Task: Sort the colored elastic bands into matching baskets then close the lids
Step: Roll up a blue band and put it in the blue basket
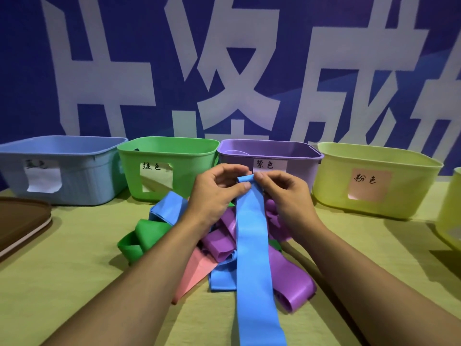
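Long blue band (250,236) lifted from the heap at the tabletop's near edge, its top end pinched by both hands.

Behind it, white characters cover a blue backdrop (349,58), cropped and unreadable. Along the far edge stand four baskets: blue basket (74,176), label partly hidden; green basket (159,158) marked 绿色; purple basket (294,156) marked 紫色; yellow basket (404,171) marked 粉色. The left hand (214,193) and right hand (282,193) grip the band's end together. Sorting looks barely begun; next, likely, carry it left to the blue basket, clear of the pile (219,245).
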The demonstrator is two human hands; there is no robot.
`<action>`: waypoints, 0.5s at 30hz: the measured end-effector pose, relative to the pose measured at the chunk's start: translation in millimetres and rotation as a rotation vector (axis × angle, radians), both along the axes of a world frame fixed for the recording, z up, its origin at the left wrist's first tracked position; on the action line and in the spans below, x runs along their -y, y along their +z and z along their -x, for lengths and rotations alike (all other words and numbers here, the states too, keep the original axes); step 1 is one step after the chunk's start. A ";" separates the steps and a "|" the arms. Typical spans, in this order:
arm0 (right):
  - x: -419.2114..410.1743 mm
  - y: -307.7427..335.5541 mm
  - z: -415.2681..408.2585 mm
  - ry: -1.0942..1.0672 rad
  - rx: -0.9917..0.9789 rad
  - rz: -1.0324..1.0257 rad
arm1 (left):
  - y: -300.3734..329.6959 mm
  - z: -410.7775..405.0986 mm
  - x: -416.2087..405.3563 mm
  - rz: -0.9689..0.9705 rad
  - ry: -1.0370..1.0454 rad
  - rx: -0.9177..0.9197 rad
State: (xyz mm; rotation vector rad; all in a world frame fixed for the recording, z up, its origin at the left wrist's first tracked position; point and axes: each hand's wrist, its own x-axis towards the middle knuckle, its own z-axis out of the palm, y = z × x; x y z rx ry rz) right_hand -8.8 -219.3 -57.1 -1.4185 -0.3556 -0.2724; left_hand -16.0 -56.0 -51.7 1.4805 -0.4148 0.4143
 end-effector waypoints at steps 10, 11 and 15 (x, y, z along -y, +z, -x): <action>2.6 2.2 8.7 0.050 0.043 -0.012 | -0.7 1.8 1.8 -0.078 0.096 -0.124; 2.4 2.2 9.5 0.046 0.042 -0.011 | -0.7 1.6 2.1 -0.077 0.101 -0.128; -0.4 3.0 11.1 0.025 -0.015 -0.013 | -0.3 1.5 1.8 -0.060 0.114 -0.127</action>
